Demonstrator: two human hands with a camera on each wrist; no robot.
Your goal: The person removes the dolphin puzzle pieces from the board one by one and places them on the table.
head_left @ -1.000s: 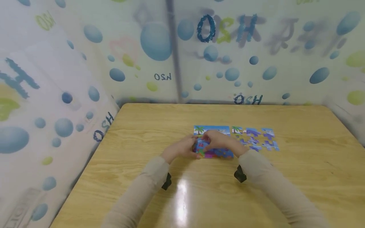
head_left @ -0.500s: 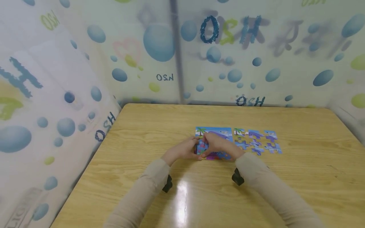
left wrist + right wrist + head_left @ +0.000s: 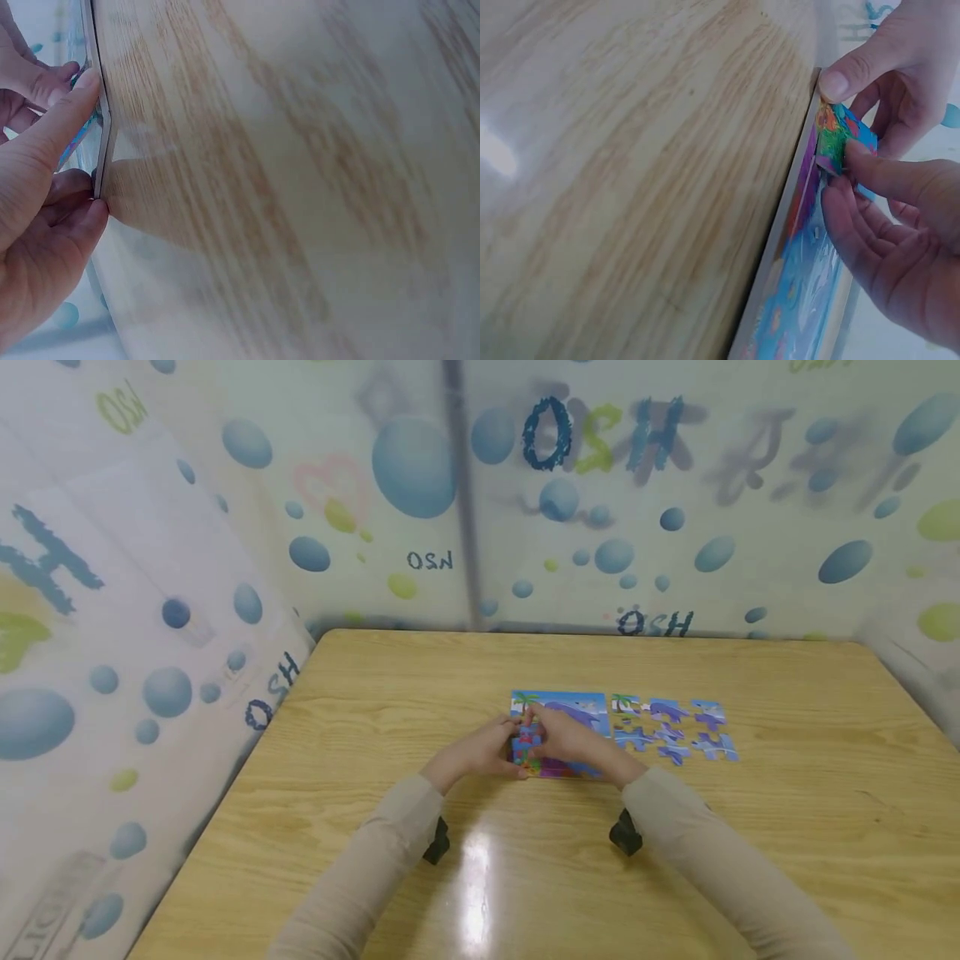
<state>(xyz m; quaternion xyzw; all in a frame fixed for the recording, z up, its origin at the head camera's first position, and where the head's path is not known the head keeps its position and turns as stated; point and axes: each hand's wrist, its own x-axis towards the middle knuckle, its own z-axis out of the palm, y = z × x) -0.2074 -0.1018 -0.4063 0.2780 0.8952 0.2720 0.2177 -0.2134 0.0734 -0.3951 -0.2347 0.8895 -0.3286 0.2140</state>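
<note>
The puzzle board (image 3: 573,710), printed with a palm tree and a purple dolphin in a blue sea, lies flat on the table. My left hand (image 3: 480,752) holds its left edge, with the thumb at the near corner, as the right wrist view shows. Over the lower left of the board, my right hand (image 3: 573,739) pinches a colourful puzzle piece (image 3: 831,124) between thumb and fingers. That piece, green, orange and blue, sits at the board's corner, slightly tilted. My hands cover part of the picture, and in the left wrist view the board (image 3: 103,142) shows mostly as a thin edge.
To the right of the board lie several loose puzzle pieces (image 3: 673,732), blue and purple, one with a palm tree. All of this rests on a wooden table (image 3: 375,693). Behind and at the left stands a wall (image 3: 337,468) patterned with bubbles and lettering.
My right hand has moved down toward the board's near left corner, close to the left thumb, then slightly back up. My left hand stays at the left edge.
</note>
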